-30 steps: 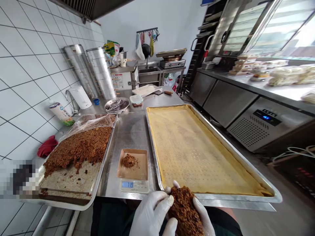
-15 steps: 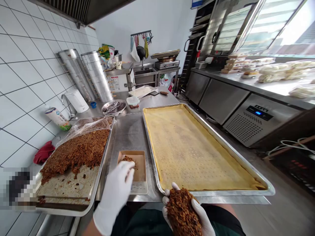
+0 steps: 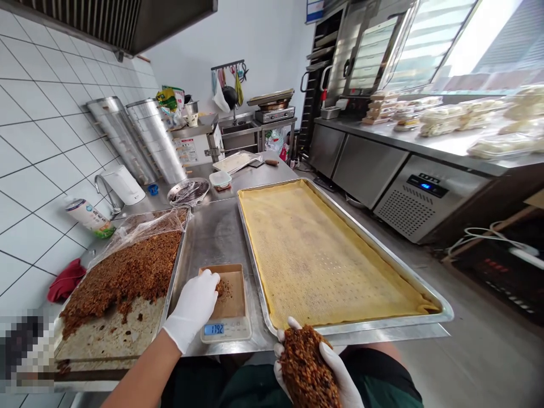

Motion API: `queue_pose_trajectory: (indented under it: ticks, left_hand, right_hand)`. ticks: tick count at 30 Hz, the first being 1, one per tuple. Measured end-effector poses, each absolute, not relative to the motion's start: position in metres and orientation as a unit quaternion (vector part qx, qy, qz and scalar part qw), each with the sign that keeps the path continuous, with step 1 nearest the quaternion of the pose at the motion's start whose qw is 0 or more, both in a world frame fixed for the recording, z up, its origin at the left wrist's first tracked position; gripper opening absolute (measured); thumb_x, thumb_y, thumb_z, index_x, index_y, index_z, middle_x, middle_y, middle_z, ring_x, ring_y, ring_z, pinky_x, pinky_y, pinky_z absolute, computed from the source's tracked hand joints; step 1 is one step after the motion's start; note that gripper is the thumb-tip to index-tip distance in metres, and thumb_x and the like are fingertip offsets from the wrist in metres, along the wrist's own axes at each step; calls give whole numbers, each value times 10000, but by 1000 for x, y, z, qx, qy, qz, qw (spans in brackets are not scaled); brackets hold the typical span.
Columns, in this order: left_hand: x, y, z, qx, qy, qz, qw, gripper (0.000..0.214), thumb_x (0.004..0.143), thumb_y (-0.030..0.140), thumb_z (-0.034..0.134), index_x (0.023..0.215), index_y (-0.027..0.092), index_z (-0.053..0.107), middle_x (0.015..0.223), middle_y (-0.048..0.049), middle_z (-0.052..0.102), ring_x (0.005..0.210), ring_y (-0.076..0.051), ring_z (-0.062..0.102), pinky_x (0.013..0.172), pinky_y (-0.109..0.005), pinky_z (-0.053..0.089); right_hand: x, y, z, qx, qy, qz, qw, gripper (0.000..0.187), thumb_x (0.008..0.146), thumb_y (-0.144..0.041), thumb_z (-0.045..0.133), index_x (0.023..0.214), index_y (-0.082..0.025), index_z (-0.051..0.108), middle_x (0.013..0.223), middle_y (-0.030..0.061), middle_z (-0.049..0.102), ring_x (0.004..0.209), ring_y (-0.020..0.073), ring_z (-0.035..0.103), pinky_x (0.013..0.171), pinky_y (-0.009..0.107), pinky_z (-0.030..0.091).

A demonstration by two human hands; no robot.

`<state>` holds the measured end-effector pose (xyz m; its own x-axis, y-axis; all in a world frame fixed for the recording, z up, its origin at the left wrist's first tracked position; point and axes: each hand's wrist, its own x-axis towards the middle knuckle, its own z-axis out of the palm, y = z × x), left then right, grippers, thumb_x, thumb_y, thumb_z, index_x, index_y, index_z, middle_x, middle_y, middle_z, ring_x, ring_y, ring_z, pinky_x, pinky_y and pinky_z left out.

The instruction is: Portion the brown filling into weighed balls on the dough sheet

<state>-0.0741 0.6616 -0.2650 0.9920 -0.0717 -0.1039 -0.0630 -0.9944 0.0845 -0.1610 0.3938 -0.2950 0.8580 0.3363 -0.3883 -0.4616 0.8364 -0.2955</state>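
Currently, dark grainy lump [image 3: 308,365] is held in right fingers [image 3: 335,368], seemingly already shaped. Left fingers [image 3: 209,280] are placed in cardboard box [image 3: 233,309] on scale [image 3: 238,328], at small clump [image 3: 219,288]; whether pinched cannot be told, clump being mostly hidden. Left tray [image 3: 106,344]: mix apparently removed from near end, much left, far end covered by plastic film [image 3: 144,228]. Yellow-lined tray [image 3: 314,272]: cloth left exposed. Lump cut off below; scale's decimal unclear.

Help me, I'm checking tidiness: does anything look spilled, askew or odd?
Loose crumbs lie scattered in the cardboard tray on the scale, beside the left hand, and dark bits dot the bare part of the mixture tray. The yellow liner bunches at its near right corner, unlike its mostly flat surface.
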Motion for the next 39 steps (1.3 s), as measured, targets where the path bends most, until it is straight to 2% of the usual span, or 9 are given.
queue_pose_trajectory:
  ticks: [13, 20, 24, 27, 30, 33, 36, 39]
  left_hand:
    - [-69, 661, -256, 997, 9, -54, 59, 149, 803, 116, 520, 809, 238, 604, 812, -49, 699, 841, -244, 656, 729, -319, 365]
    - [-75, 664, -236, 990, 5, -52, 131, 154, 792, 125, 480, 750, 245, 566, 679, -12, 634, 705, -207, 620, 655, -292, 335]
    - [-81, 671, -225, 978, -2, -83, 193, 146, 811, 134, 477, 813, 244, 573, 664, 30, 654, 639, -152, 623, 618, -240, 368]
    - [-92, 669, -212, 970, 12, -50, 239, 143, 845, 172, 494, 898, 249, 602, 702, 43, 660, 616, -136, 598, 628, -236, 395]
    - [-110, 646, -200, 957, 7, 29, 289, 106, 882, 233, 544, 915, 259, 642, 860, 25, 676, 711, -141, 604, 705, -256, 442]
    - [-133, 605, -202, 947, -44, 36, 316, 117, 901, 227, 578, 946, 278, 673, 987, 10, 655, 841, -147, 635, 799, -269, 492]
    - [-152, 568, -220, 945, -151, 37, 289, 229, 926, 150, 537, 1050, 278, 681, 975, -6, 672, 875, -155, 665, 818, -271, 539]
    - [-163, 547, -238, 938, -258, 121, 196, 292, 971, 168, 433, 1152, 191, 661, 967, -68, 718, 846, -202, 686, 764, -311, 586]
  right_hand:
    - [-168, 393, -290, -188, 149, 198, 950, 364, 934, -420, 608, 1240, -224, 599, 1298, 105, 608, 1097, 253, 616, 905, 479, 564]
    - [-168, 396, -292, -180, 147, 209, 950, 353, 935, -408, 610, 1234, -221, 599, 1276, 101, 614, 1067, 243, 626, 876, 458, 575]
    - [-168, 396, -294, -168, 149, 220, 949, 350, 936, -405, 609, 1233, -221, 600, 1279, 101, 614, 1071, 243, 626, 883, 459, 573]
    - [-167, 397, -298, -157, 154, 226, 949, 353, 938, -409, 607, 1231, -213, 602, 1280, 102, 617, 1076, 244, 628, 898, 467, 567]
    - [-165, 400, -302, -146, 165, 235, 947, 356, 929, -424, 615, 1213, -209, 623, 1253, 102, 649, 1064, 243, 643, 911, 479, 561]
    - [-161, 408, -305, -128, 178, 249, 943, 314, 901, -401, 645, 1170, -243, 679, 1153, 75, 727, 989, 235, 682, 938, 477, 545]
    - [-158, 415, -308, -84, 185, 251, 947, 302, 880, -343, 660, 1158, -237, 711, 1084, 59, 767, 981, 234, 698, 982, 462, 523]
    - [-155, 417, -312, -61, 188, 237, 951, 313, 871, -322, 665, 1165, -230, 717, 1037, 65, 780, 1037, 243, 691, 1005, 444, 517]
